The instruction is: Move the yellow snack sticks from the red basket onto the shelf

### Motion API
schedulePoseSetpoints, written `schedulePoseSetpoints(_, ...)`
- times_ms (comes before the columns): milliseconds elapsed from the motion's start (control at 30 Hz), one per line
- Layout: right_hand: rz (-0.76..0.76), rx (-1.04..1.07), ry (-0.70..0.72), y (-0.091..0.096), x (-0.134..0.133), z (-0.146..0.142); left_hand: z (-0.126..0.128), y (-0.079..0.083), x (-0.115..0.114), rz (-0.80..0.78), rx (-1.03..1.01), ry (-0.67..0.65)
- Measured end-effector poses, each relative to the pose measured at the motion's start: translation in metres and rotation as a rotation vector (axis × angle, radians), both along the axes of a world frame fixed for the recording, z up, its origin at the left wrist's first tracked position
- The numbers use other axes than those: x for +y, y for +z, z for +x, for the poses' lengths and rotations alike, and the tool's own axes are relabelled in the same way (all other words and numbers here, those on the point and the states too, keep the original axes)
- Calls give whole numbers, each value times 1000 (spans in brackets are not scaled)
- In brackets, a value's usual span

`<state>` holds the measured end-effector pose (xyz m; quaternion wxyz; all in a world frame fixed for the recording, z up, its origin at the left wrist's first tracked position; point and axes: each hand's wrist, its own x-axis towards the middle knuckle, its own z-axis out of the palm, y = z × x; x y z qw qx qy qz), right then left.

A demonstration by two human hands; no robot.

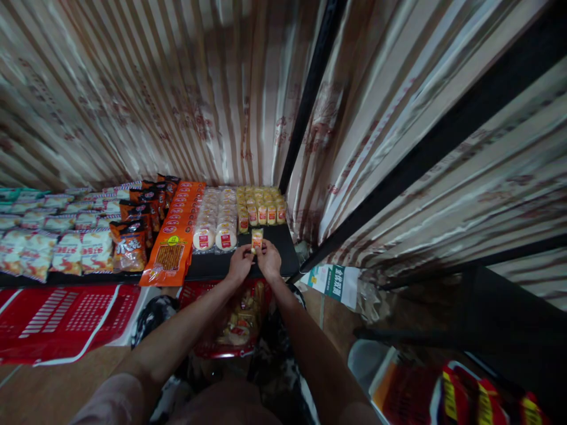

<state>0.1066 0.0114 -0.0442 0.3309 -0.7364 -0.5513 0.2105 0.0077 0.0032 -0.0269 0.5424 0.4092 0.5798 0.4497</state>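
Observation:
Between the fingertips of both hands, a small yellow snack packet point(257, 238) with a red-orange label stands upright over the shelf's front edge. My left hand point(240, 264) pinches it from the left, and my right hand point(269, 260) grips its right side. Just behind are rows of matching yellow packets point(266, 213) on the black shelf point(283, 242). To their left stand two columns of round white cracker packs point(215, 227) in clear wrap. Below my wrists, a red basket point(221, 352) holds more yellow packets, partly hidden by my arms.
Orange flat snack packs point(166, 254), dark-orange bags point(129, 248) and white bags point(71, 251) line the shelf's left side. A second red basket point(66, 321) lies on the floor at left. Black metal posts point(310, 100) and striped curtains point(212, 88) stand behind. Red-yellow packages point(469, 392) sit at lower right.

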Motion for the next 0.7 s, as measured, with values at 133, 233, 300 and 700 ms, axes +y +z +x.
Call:
schedulePoseSetpoints(133, 3, -25, 3, -2, 10, 0, 2, -5, 6, 19, -2, -4)
schedulePoseSetpoints(233, 19, -33, -5, -5, 17, 1, 4, -9, 12, 41, 23, -10)
schedulePoseSetpoints(300, 45, -43, -11, -7, 20, 1, 5, -11, 15, 46, 38, -12)
schedulePoseSetpoints(700, 124, -147, -42, -6, 39, -1, 9, -15, 34, 119, 201, -44)
